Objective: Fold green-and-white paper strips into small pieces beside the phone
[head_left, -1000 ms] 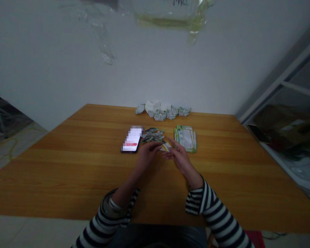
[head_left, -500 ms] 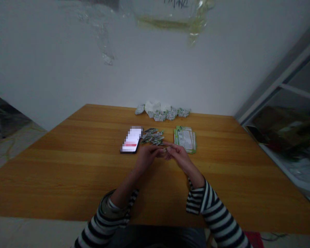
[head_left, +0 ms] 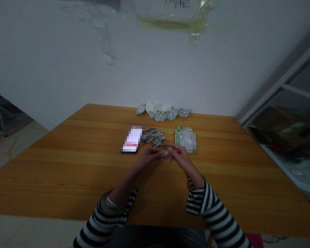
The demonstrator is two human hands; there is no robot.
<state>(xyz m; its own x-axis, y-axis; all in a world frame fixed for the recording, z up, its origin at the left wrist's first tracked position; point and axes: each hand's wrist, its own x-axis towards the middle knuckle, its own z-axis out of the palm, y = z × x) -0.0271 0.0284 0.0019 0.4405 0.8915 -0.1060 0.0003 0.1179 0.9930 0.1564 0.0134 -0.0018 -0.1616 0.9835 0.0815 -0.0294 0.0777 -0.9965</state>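
Observation:
Between my two hands is a small folded strip of printed paper (head_left: 165,153), pale with dark print. My left hand (head_left: 149,155) pinches its left end, thumb on top. The fingers of my right hand (head_left: 180,154) are closed on its right end. Just beyond my hands lies a loose pile of folded paper pieces (head_left: 154,136), green and white. Right of that pile sits a stack of flat green-and-white printed cards or sheets (head_left: 186,139), slightly fanned.
A phone (head_left: 132,139) with a lit, blurred screen lies left of the pile. Along the table's back edge stands a row of folded paper shapes (head_left: 160,115) near the wall. The wooden table (head_left: 74,165) extends to both sides. Another dark phone-like object (head_left: 258,135) rests at the right.
My hands have drawn slightly apart, so more of the folded paper strip shows between them. The pile, the stack and the phone lie as before.

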